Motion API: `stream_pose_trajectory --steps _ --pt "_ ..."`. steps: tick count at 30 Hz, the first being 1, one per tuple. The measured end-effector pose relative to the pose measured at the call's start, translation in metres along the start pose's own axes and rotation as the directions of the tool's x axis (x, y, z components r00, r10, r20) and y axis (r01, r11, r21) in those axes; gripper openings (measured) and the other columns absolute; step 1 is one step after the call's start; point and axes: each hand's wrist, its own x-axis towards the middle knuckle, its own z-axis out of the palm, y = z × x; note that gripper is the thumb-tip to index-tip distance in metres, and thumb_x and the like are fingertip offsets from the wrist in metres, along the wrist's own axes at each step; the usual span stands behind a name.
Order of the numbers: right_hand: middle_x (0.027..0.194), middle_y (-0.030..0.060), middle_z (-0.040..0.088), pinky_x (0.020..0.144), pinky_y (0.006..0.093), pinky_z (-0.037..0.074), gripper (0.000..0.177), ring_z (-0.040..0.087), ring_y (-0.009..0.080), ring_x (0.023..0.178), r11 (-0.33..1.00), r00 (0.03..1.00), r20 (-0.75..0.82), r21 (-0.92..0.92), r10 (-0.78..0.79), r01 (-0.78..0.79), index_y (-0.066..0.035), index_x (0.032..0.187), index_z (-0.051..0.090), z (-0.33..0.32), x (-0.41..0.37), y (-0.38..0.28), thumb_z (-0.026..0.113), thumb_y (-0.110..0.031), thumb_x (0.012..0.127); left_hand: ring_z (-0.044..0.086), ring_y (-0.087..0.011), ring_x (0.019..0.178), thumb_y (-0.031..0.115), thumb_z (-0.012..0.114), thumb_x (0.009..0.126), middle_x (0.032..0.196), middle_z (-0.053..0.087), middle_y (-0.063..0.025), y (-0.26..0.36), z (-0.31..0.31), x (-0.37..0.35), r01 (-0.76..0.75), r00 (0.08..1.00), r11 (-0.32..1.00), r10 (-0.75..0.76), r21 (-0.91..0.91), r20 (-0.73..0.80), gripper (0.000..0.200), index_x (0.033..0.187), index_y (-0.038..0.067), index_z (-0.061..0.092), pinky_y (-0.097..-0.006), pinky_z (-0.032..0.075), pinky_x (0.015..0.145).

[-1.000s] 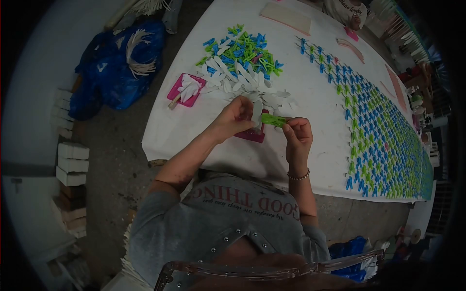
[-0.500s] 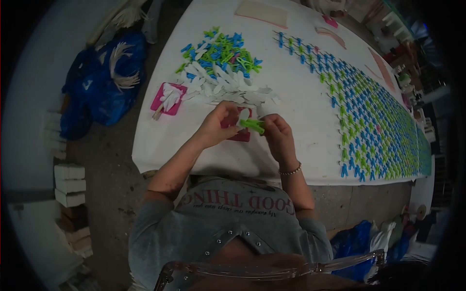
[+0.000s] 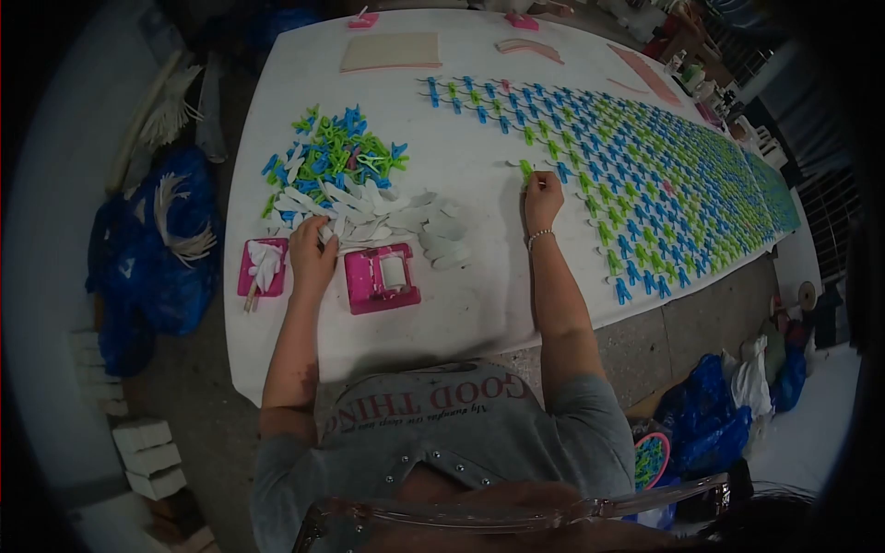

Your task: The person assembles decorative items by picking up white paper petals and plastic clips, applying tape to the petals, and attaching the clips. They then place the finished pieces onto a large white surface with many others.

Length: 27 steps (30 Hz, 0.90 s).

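My right hand, with a beaded bracelet on the wrist, is stretched forward and pinches a green clip at the left edge of the rows of blue and green clips. My left hand rests at the near side of the white strips, its fingers bent over them; whether it grips one is too small to tell. Behind the strips lies a heap of blue and green clips. Between my hands sits a pink tray with a white roller-like piece in it.
A smaller pink tray with white material stands left of my left hand. Flat pale sheets and curved pink strips lie farther back. Blue bags are on the floor at the left. Part of another person's hand shows at the far edge.
My hands have moved apart. The right one went forward and right with the green clip to the rows; the left one let go and moved to the white strips. The view has shifted right.
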Motion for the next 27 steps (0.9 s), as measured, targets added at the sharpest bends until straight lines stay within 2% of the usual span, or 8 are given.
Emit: stream_pose_trajectory --steps 2,15,17,19,21,22,24,27 --pt "0.078 0.0140 0.061 0.064 0.0345 0.048 0.006 0.061 0.0261 0.069 0.925 0.952 -0.129 -0.304 -0.279 0.229 -0.002 0.080 0.062 0.003 0.021 0.011 0.062 -0.007 0.082 0.050 -0.0321 0.101 0.010 0.064 0.078 0.113 0.056 -0.0137 -0.001 0.002 -0.002 -0.042 0.999 0.997 0.043 0.069 -0.016 0.033 0.110 0.006 0.057 -0.0398 0.040 0.087" --pt "0.081 0.0163 0.060 0.070 0.0401 0.047 0.008 0.059 0.0327 0.076 0.873 0.976 -0.075 -0.464 -0.207 0.149 -0.001 0.082 0.063 0.018 0.058 0.018 0.061 -0.009 0.081 0.051 -0.0302 0.100 0.010 0.064 0.079 0.112 0.059 -0.0108 0.001 0.003 -0.001 0.000 0.997 0.999 0.002 0.036 -0.073 0.027 0.104 0.005 0.061 -0.0381 0.041 0.086" --pt "0.078 0.0147 0.060 0.070 0.0398 0.047 0.011 0.059 0.0310 0.074 0.834 0.868 -0.253 -0.482 -0.426 0.269 -0.001 0.083 0.063 0.023 0.048 0.014 0.063 -0.012 0.082 0.052 -0.0304 0.100 0.009 0.062 0.079 0.111 0.059 -0.0111 0.008 -0.001 0.000 0.005 0.989 1.000 -0.004 0.009 -0.148 0.030 0.108 0.004 0.059 -0.0380 0.041 0.087" --pt "0.077 0.0114 0.059 0.068 0.0387 0.048 0.011 0.059 0.0284 0.072 0.829 0.878 -0.185 -0.459 -0.442 0.320 -0.002 0.084 0.064 0.028 0.029 -0.005 0.063 -0.013 0.083 0.052 -0.0306 0.099 0.008 0.060 0.079 0.110 0.059 -0.0114 0.013 -0.009 -0.004 -0.014 0.990 0.999 0.019 0.039 -0.141 0.029 0.108 0.005 0.059 -0.0381 0.040 0.087" --pt "0.078 0.0101 0.060 0.066 0.0372 0.048 0.008 0.059 0.0265 0.072 0.909 0.917 0.234 -0.192 -0.324 0.371 -0.003 0.085 0.064 0.033 0.006 -0.021 0.063 -0.011 0.083 0.052 -0.0310 0.097 0.005 0.056 0.078 0.105 0.060 -0.0128 0.023 -0.018 -0.006 -0.112 0.980 0.990 0.125 0.088 -0.152 0.028 0.106 0.005 0.060 -0.0396 0.040 0.086" --pt "0.078 0.0101 0.060 0.066 0.0372 0.048 0.008 0.059 0.0265 0.072 0.911 0.913 0.249 -0.182 -0.322 0.371 -0.003 0.085 0.064 0.036 -0.007 -0.030 0.063 -0.011 0.083 0.052 -0.0310 0.097 0.005 0.056 0.078 0.105 0.060 -0.0128 0.026 -0.026 -0.010 -0.098 0.982 0.990 0.113 0.100 -0.155 0.028 0.106 0.005 0.060 -0.0396 0.040 0.086" --pt "0.086 0.0095 0.062 0.066 0.0321 0.050 0.009 0.061 0.0239 0.077 0.879 0.700 0.628 -0.052 -0.339 0.473 -0.003 0.090 0.064 0.043 -0.035 -0.051 0.062 -0.010 0.084 0.053 -0.0302 0.095 0.005 0.057 0.075 0.099 0.062 -0.0121 0.033 -0.042 -0.018 -0.154 0.988 0.964 0.156 0.218 0.007 0.029 0.103 0.005 0.060 -0.0406 0.040 0.085" --pt "0.086 0.0102 0.062 0.068 0.0340 0.050 0.008 0.061 0.0258 0.080 0.759 0.453 0.772 0.059 -0.447 0.648 -0.005 0.089 0.065 0.057 -0.064 -0.076 0.061 -0.008 0.082 0.054 -0.0285 0.095 0.004 0.057 0.074 0.095 0.063 -0.0111 0.042 -0.067 -0.036 -0.187 0.974 0.923 0.130 0.336 0.184 0.028 0.101 0.004 0.061 -0.0399 0.040 0.084"
